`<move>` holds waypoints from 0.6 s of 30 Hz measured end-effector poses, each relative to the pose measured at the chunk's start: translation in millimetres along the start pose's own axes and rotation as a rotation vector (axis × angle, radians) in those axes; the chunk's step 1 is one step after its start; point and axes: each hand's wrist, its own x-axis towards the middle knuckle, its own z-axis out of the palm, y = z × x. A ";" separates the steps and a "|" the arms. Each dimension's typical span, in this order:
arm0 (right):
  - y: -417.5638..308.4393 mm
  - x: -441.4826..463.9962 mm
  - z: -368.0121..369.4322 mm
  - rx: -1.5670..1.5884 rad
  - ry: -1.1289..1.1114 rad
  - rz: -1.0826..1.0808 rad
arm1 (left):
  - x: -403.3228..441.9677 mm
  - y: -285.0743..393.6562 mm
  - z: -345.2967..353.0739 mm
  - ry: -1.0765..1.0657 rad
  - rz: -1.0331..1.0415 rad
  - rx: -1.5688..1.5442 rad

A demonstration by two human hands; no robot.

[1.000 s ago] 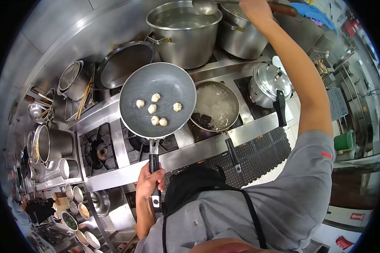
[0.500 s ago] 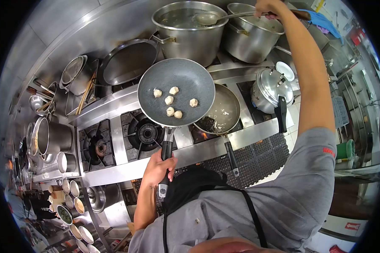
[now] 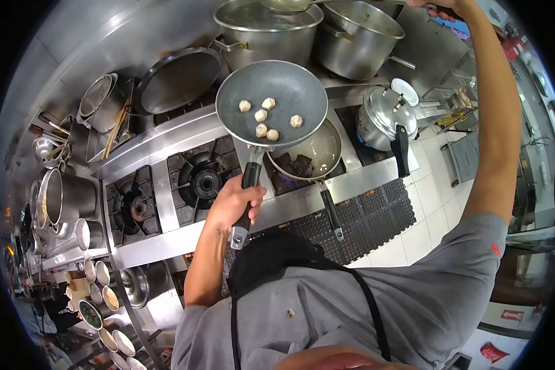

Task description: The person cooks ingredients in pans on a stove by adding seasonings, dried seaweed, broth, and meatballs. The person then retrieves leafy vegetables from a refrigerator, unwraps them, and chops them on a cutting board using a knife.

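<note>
My left hand (image 3: 235, 202) is wrapped round the black handle of a grey frying pan (image 3: 246, 83), which is held up above the stove. Several small whitish round mushrooms (image 3: 261, 115) lie in it, most of them left of centre. At the top edge, my right hand (image 3: 441, 8) is closed on a ladle (image 3: 287, 5) whose bowl hangs over the rim of a large stockpot (image 3: 268, 38). Part of the ladle is cut off by the frame. Partly covered by the held pan, a second frying pan (image 3: 327, 148) sits on a burner with dark food and liquid inside.
Another tall pot (image 3: 361, 43) stands right of the stockpot. A pressure cooker (image 3: 385, 117) is on the right of the stove, its handle sticking out forward. Bare burners (image 3: 206, 182) lie to the left. Small containers (image 3: 91, 314) fill the lower left.
The ladle has risen from the stockpot's mouth as my right hand went up and to the right. The held frying pan appears higher and further right, with the whole view shifted somewhat.
</note>
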 end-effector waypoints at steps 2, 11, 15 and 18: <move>1.8 -13.4 9.2 0.039 -0.059 -0.061 | 0.6 4.1 0.2 -0.011 -0.002 0.001; 23.2 -34.3 113.4 -0.205 -0.137 -0.088 | -12.7 11.1 -6.3 -0.014 -0.043 -0.043; 48.1 -53.2 154.9 -0.578 0.511 -0.757 | -14.5 10.8 -11.6 0.007 -0.048 -0.026; 24.2 -94.4 150.7 -0.791 0.749 -0.581 | -12.6 7.2 -14.5 0.025 -0.045 -0.030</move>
